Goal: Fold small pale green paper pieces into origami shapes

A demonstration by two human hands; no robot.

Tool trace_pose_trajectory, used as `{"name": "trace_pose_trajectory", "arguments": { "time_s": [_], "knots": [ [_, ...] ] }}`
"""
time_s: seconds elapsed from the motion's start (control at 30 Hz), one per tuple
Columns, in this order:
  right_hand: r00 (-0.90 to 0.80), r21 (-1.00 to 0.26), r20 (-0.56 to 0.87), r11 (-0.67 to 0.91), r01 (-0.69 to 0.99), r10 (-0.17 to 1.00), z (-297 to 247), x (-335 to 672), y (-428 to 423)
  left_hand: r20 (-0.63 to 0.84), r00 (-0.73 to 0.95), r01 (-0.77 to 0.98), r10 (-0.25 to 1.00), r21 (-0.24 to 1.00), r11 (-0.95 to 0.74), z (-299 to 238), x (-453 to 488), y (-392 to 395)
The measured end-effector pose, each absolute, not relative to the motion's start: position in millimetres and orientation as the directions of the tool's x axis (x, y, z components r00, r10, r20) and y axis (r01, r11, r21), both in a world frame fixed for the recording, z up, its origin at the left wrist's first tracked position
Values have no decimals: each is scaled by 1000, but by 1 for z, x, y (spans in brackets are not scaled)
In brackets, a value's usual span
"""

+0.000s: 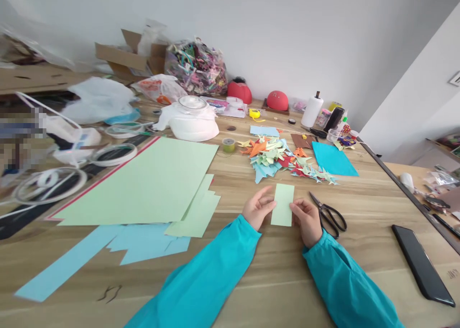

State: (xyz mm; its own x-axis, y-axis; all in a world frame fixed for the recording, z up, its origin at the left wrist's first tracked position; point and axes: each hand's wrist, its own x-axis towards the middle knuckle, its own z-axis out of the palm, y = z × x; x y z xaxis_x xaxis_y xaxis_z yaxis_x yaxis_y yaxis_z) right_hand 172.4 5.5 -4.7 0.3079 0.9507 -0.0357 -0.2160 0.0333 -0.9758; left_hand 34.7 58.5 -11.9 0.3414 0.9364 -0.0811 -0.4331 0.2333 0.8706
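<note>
A small pale green paper rectangle (282,205) is held upright between my two hands, just above the wooden table. My left hand (256,208) grips its left edge, thumb in front and index finger stretched out above. At the right edge, my right hand (306,219) pinches the paper between thumb and fingers. Black-handled scissors (329,215) lie just right of my right hand, blades pointing away. Beyond the paper is a heap of folded paper pieces (269,155) in green, orange, blue and red.
Large green sheets (143,184) and blue paper scraps (147,242) lie to the left. A dark phone (422,263) rests at the right. Farther back are a turquoise square (334,158), a thread spool (228,145), a white bottle (312,110) and stuffed bags (196,67).
</note>
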Motion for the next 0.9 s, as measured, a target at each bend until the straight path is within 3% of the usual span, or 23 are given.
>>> {"name": "trace_pose_trajectory", "arguments": {
  "time_s": [0.1, 0.23, 0.3, 0.5, 0.73, 0.9],
  "knots": [
    [332, -958, -65, 34, -284, 941, -4, 174, 6, -36, 346, -348, 938, 923, 164, -10, 28, 61],
    [319, -960, -55, 38, -277, 946, -4, 173, 5, 206, 370, -151, 906, 975, -160, -10, 22, 64],
    [302, -962, -59, 27, -272, 951, -4, 172, 5, 260, 397, -107, 880, 966, -237, -11, 21, 64],
    [293, -961, 48, 125, -248, 955, -1, 172, 4, 252, 324, -131, 912, 967, -221, -16, 25, 64],
    [180, -973, 222, 229, -18, 958, -3, 172, 4, 226, 335, -154, 915, 971, -183, -9, 26, 61],
    [194, -980, 198, 190, 58, 961, -1, 173, 3, 191, 351, -200, 917, 972, -126, -4, 28, 57]
  ]
}}
